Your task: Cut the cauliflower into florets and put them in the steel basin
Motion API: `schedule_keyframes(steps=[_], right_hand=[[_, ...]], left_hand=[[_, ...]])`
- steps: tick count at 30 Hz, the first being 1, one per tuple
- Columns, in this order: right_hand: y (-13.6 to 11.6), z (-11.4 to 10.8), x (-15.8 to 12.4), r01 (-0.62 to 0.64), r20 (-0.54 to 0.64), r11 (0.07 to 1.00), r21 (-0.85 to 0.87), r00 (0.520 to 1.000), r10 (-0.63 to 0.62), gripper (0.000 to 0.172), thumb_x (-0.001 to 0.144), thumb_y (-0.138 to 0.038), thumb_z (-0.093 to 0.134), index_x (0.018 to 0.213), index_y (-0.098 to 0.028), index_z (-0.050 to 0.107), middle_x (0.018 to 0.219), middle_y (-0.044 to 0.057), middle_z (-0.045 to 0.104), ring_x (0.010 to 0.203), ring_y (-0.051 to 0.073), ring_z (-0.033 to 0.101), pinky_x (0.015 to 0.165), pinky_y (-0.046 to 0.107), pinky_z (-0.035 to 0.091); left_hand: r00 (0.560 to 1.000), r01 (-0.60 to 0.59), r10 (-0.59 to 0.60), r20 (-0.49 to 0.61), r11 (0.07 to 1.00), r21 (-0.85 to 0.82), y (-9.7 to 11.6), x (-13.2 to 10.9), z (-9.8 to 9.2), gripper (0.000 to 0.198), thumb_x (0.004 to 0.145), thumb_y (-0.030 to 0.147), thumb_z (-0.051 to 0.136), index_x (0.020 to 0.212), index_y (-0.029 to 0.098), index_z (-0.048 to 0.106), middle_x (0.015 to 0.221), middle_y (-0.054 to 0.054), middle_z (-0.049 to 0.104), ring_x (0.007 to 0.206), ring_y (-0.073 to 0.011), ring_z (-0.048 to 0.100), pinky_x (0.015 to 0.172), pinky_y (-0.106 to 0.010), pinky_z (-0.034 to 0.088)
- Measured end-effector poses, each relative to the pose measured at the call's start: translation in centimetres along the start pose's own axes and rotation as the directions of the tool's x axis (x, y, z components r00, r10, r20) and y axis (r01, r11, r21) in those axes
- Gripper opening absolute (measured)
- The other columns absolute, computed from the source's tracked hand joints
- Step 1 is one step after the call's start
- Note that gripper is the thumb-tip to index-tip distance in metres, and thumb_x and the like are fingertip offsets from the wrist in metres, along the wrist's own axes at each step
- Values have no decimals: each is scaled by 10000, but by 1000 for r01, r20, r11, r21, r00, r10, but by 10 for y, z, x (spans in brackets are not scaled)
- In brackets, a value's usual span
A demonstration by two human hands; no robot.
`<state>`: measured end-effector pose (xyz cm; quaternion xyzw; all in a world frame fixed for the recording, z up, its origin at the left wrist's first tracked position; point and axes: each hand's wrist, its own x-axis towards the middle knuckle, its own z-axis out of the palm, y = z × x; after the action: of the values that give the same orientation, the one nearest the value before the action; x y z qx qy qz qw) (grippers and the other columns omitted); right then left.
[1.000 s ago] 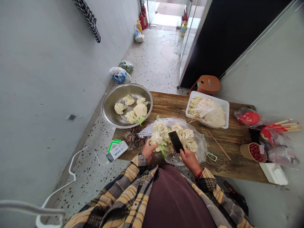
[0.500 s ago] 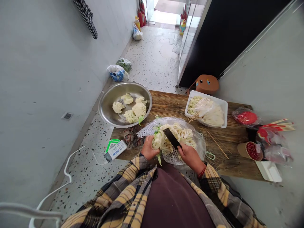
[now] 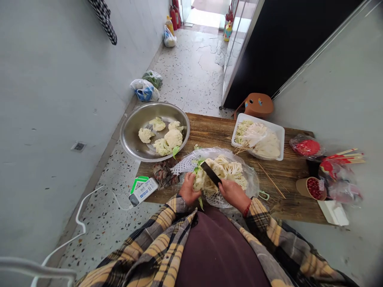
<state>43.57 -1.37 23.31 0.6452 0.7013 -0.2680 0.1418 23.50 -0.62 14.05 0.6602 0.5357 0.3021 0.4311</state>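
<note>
Since a second ago the knife has tipped leftward, its blade lying more aslant and closer to the left hand, and the right hand has shifted left with it. Going from the left, a steel basin sits left of centre holding loose florets, placed, it seems, within easy reach so pieces stay together. Below its right side a crumpled dark cloth lies on the wooden table. At lower centre the left hand grasps a cauliflower piece, fingers around its left side and thumb at the lower edge; the piece therefore lies to the right of the fingers, probably held this way to steady it and leave its right side free for the blade. The knife lies across that side; whether its edge has bitten in cannot be told. The right hand is clenched on the handle, reaching in from the right, which likely keeps its knuckles clear of the left fingers. More cauliflower rests on clear plastic, presumably there to catch scraps. At right of centre, well apart from both hands, stands a white tray with skewers poking out.
</note>
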Motion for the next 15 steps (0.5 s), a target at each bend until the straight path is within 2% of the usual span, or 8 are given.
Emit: schedule_keyframes(steps=[3,6,10,15], right_hand=[[-9,2,19,-8,-18,1000,11,1000,8,293,973,-273,343,1016,-147,604,890,122,697,823,205,659,698,279,408],[-10,-2,30,38,-25,998,43,999,-37,308,969,-266,336,994,-151,621,902,127,696,850,212,650,730,285,413],[2,0,20,70,-20,994,88,997,-69,299,960,-257,343,981,-148,620,888,120,698,826,210,649,726,282,412],[9,19,15,43,-5,995,91,999,-42,286,964,-272,358,991,-134,607,888,129,706,829,208,661,710,270,409]], left_hand=[[1000,22,-22,-6,1000,0,-3,0,3,480,548,117,618,1013,185,519,1095,-93,460,1080,-287,486,971,-452,430],[1000,-1,2,20,1000,-16,-6,0,4,525,550,114,625,1057,187,514,1155,-100,447,1129,-290,472,1004,-447,411],[1000,-14,15,25,999,-35,-11,2,1,570,546,104,633,1095,181,505,1189,-107,441,1173,-299,448,1042,-460,376],[1000,6,-6,2,999,-46,-12,2,5,524,539,108,625,1049,174,521,1120,-94,473,1119,-288,471,1004,-454,399]])
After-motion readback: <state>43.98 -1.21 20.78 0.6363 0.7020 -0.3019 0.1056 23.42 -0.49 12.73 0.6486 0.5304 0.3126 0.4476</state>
